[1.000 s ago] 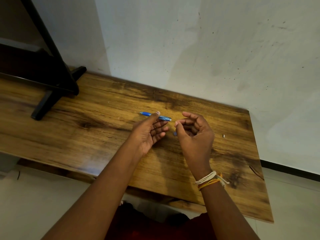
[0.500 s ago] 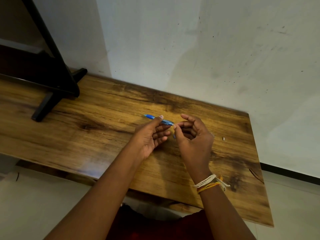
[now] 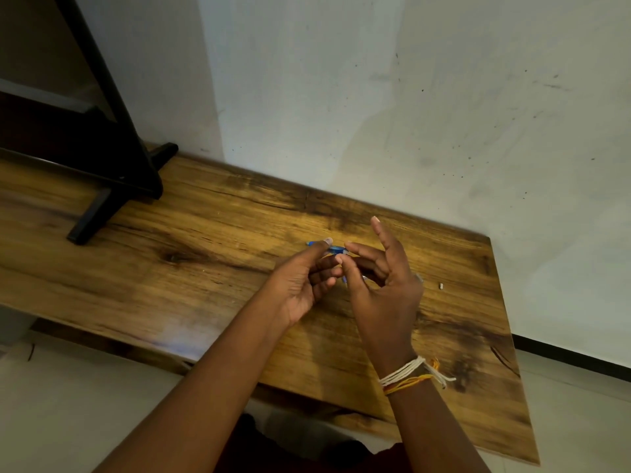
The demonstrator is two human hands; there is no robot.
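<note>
most of the pen [image 3: 334, 249] is hidden: the left hand [image 3: 302, 285] covers its middle with the thumb, and the end pinched by the right hand [image 3: 379, 295] vanishes behind thumb and finger. a blue bit [image 3: 345, 280] below the right thumb is too small to tell. so is the pale speck [image 3: 440, 286] on the table [image 3: 205, 268], whose left end the frame cuts off. the black stand [image 3: 112, 158] runs out top and left. both forearms leave at the bottom.
</note>
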